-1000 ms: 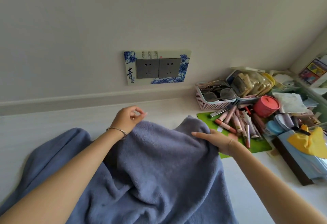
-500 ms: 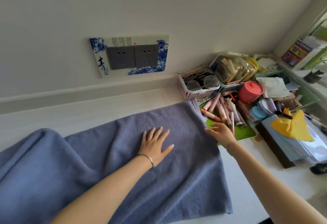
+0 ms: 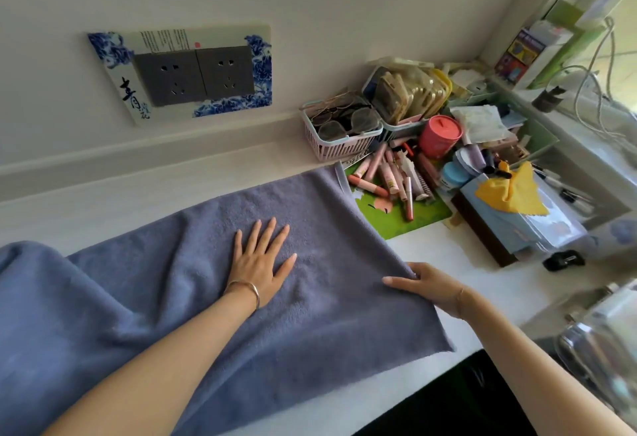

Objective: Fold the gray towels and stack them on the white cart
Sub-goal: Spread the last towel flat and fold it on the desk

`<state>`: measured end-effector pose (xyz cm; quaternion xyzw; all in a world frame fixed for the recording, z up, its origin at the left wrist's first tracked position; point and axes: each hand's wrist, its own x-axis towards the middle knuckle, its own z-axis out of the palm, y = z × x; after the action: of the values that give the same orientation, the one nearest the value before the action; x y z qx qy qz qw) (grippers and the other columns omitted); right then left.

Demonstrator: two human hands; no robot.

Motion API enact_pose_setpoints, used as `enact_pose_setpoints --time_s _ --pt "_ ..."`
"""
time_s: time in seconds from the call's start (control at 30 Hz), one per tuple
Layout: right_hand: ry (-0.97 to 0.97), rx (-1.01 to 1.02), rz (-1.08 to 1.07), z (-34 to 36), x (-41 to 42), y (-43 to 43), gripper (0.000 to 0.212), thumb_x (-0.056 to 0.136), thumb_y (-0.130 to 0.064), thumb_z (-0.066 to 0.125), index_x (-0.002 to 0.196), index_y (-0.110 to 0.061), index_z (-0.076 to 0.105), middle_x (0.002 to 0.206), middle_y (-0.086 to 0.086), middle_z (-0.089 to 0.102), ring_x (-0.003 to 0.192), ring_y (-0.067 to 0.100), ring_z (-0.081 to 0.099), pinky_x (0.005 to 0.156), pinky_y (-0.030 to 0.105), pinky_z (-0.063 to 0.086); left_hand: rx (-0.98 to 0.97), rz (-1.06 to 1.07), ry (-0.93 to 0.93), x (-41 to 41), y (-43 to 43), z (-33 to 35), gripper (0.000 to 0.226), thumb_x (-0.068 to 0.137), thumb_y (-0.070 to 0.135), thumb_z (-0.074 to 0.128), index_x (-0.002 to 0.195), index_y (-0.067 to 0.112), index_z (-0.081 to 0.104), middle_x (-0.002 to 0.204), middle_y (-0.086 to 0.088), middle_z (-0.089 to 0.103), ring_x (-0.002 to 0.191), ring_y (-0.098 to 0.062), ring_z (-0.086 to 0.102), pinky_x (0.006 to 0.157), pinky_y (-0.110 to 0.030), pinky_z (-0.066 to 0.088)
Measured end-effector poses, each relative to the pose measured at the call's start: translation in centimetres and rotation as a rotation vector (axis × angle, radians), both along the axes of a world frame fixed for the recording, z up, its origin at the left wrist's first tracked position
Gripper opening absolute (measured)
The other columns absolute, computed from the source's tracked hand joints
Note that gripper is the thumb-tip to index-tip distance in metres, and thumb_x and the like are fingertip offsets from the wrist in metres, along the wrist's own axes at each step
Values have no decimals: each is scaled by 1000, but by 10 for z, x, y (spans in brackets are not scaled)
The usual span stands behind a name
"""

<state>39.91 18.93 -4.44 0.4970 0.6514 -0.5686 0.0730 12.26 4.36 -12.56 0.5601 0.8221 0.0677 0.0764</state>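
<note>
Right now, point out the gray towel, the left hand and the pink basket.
gray towel (image 3: 344, 325): head view, on the flat cloth near its right end.
left hand (image 3: 263, 265): head view, on the back of the hand.
pink basket (image 3: 339, 150): head view, on its slatted front wall.

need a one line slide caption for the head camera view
Left hand pressing flat on a gray towel spread over a white counter, right hand gripping its side edge, cosmetics cluttered alongside.
</note>
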Motion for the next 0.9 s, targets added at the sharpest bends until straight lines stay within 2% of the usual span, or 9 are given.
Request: enact_pose_setpoints --time_s 0.07,0.13,0.23,0.3,0.37,0.5,0.6,0.73,0.9 --pt "-43 163 -84 1 15 10 56 62 -61 74 88 -11 69 84 3 73 82 20 70 81 38 55 -5 -10 -11 1 -1 1 84 70 71 -28 143 35 -5 157 6 0 146 -21 -2 112 -47 -10" --pt "-175 304 -71 -2 26 15 51 65 -60 74 75 -11 60 71 1 64 70 19 61 66 29 48 4 -30 -11 3 -1 1 83 71 71 -27 143 35 -6 157 6 -1 145 -21 -2 113 -47 -9" --pt "-210 292 -86 -12 25 16 39 74 -53 71 80 -15 62 70 -2 60 64 13 54 57 23 43 -3 -35 -18 6 -1 1 84 71 72 -26 144 35 -5 157 5 -1 145 -22 -3 113 -48 -9" --pt "-125 291 -158 -18 12 20 39 78 -52 67 89 -15 65 75 0 62 63 12 55 59 24 44 -5 -34 -13 7 -2 2 85 70 72 -26 144 35 -5 157 6 -2 145 -21 -4 113 -47 -10" --pt "-86 387 -192 -24 -4 25 35 82 -47 66 93 -14 66 82 2 63 67 15 54 62 25 41 -11 -35 -15 7 -2 4 87 68 72 -29 144 36 -7 157 6 -6 145 -20 -7 112 -46 -12" --pt "-211 632 -112 -38 -27 26 18 84 -29 67 92 -14 62 94 7 63 83 24 54 68 29 40 -38 -33 0 8 -2 7 89 62 70 -36 141 36 -17 156 7 -13 144 -19 -13 112 -46 -14" --pt "-163 734 -220 -40 -34 16 31 80 -26 72 102 -10 57 108 10 56 95 28 54 80 35 43 -52 -36 -30 6 -2 9 92 58 71 -39 140 36 -20 156 6 -15 144 -18 -15 114 -45 -12" --pt "-101 906 -157 -31 -53 -3 38 79 -27 73 111 -11 58 118 12 52 108 31 50 90 38 39 -3 -12 -97 -4 -13 20 100 59 76 -32 147 34 -9 157 6 -11 144 -16 -12 115 -39 -10" --pt "48 876 -12 -17 -110 -40 32 80 -25 73 107 -15 58 119 6 53 113 25 49 97 36 37 26 53 -99 -36 -56 41 103 61 79 -28 148 33 0 158 6 -3 145 -15 -10 117 -38 -9"
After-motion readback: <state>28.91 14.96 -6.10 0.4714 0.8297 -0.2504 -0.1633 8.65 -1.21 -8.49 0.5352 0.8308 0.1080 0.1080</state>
